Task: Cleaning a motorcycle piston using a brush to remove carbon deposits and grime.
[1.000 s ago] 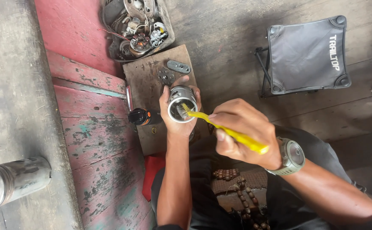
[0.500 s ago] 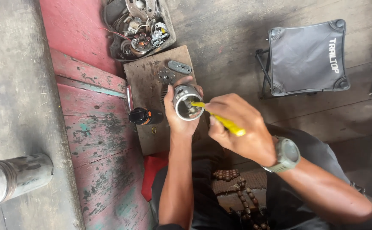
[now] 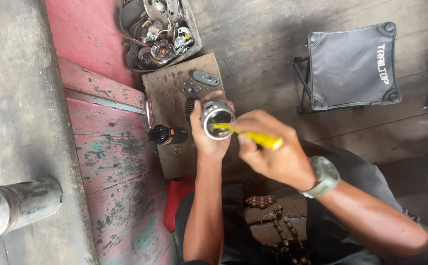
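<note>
Head view: a round metal housing (image 3: 217, 119) is gripped in the left hand (image 3: 209, 135) above the wooden board (image 3: 174, 152), its open mouth turned up for access. A yellow-handled tool (image 3: 253, 137) is pinched in the closed right hand (image 3: 272, 152), its tip inside the housing.

Left hand (image 3: 208, 140) grips metal cylinder (image 3: 217, 118) — right hand (image 3: 272, 156) holds yellow screwdriver (image 3: 250, 137).

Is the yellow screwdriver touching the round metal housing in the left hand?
Touching. In the head view the yellow screwdriver, held by the right hand, has its tip inside the open mouth of the metal housing gripped by the left hand.
</note>
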